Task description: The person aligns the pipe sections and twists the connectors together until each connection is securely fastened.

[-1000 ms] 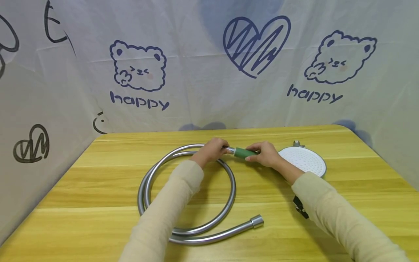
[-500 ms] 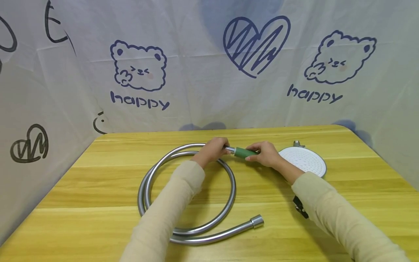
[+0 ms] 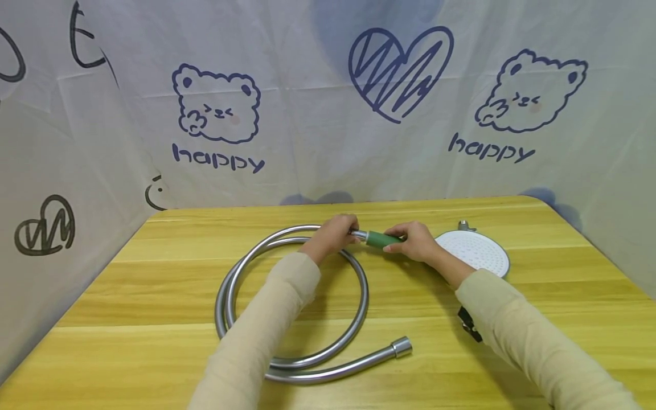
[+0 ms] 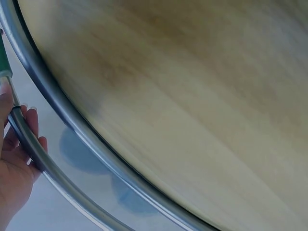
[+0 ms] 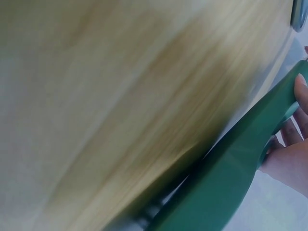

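Note:
In the head view my left hand grips one end of the coiled silver shower hose, its fingers curled round it. That end meets the foot of a green-handled shower head, whose white spray face shows beyond my right forearm. My right hand holds the green handle between thumb and fingers. The left wrist view shows the hose running through my left hand up to the handle's metal neck. In the right wrist view the green handle slants down from my right hand.
The hose's other end, with a metal nut, lies on the wooden table toward the front. A small metal fitting stands behind the spray face. A black piece shows beside my right sleeve. White cloth with drawings encloses the back and sides.

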Tool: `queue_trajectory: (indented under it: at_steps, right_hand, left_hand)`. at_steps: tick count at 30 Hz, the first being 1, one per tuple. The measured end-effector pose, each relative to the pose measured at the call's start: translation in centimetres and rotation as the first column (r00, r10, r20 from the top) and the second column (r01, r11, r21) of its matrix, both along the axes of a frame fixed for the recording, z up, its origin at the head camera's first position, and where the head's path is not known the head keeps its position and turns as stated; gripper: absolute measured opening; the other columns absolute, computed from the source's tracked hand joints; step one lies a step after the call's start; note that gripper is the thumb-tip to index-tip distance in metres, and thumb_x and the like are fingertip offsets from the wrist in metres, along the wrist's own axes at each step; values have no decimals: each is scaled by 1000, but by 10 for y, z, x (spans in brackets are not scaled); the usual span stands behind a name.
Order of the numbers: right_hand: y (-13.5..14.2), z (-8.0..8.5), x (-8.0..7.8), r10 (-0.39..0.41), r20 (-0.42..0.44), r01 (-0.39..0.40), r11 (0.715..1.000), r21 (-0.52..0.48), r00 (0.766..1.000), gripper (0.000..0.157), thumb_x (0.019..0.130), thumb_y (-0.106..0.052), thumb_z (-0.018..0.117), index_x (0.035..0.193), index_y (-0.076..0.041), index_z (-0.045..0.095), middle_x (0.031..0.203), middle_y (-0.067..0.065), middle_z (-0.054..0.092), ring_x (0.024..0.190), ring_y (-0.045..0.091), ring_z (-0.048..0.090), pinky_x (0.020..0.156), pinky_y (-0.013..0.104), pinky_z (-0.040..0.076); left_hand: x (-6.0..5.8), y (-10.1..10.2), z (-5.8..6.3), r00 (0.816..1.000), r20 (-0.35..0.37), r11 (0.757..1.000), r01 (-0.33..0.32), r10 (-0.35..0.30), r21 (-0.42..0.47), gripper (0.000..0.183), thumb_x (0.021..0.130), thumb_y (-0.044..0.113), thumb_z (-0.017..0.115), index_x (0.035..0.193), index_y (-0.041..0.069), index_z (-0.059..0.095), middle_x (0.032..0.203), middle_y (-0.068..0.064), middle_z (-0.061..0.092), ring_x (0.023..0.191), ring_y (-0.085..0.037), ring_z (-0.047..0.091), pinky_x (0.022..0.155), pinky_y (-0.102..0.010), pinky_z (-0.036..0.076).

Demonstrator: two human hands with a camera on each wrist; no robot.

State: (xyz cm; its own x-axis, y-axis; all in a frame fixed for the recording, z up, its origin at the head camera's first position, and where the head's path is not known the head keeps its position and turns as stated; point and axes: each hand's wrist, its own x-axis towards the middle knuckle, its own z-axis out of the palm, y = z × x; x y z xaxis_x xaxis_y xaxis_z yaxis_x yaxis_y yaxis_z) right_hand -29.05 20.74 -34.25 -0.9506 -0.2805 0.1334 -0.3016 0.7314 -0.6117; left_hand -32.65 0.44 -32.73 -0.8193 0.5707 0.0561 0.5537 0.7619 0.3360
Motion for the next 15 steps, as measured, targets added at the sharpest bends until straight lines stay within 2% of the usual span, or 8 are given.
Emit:
queue_trajectory:
  at_steps: [4,7,11,15]
  right_hand:
    - [0,0,-1,6,-1,-6,1000,2,1000,36,82,-13,70,113,4,63,110,22,65,91,31,63,76,37,51]
    - [0,0,-1,8,1,-8,1000,4,1000,36,82,-13,70,113,4,64,110,22,65,91,31,63,76,38,51]
    - [0,1,-1,6,1,-6,1000,3,1000,36,82,-14,70,113,3,64,110,22,65,92,31,62,77,38,51]
    - [0,1,-1,10,-6,-10,1000,6,1000,37,82,-14,71,113,3,64,110,22,66,92,32,62,77,39,51]
  left_hand:
    - [0,-2,0,999,29,1000,19,-20,12,30,89,17,61,115,1,58,110,-13,63,99,-24,60,84,-34,49]
    - [-1,-3,1,998,55,999,38,-39,22,31,90,16,60,116,0,59,111,-14,63,99,-25,60,84,-35,49]
    - [-3,-5,1,996,56,997,72,-74,28,25,90,15,59,109,0,63,106,-14,65,90,-21,60,78,-32,48]
    - [-6,-6,1,993,35,993,114,-115,24,21,92,13,57,104,-3,64,98,-14,66,77,-16,53,70,-26,43]
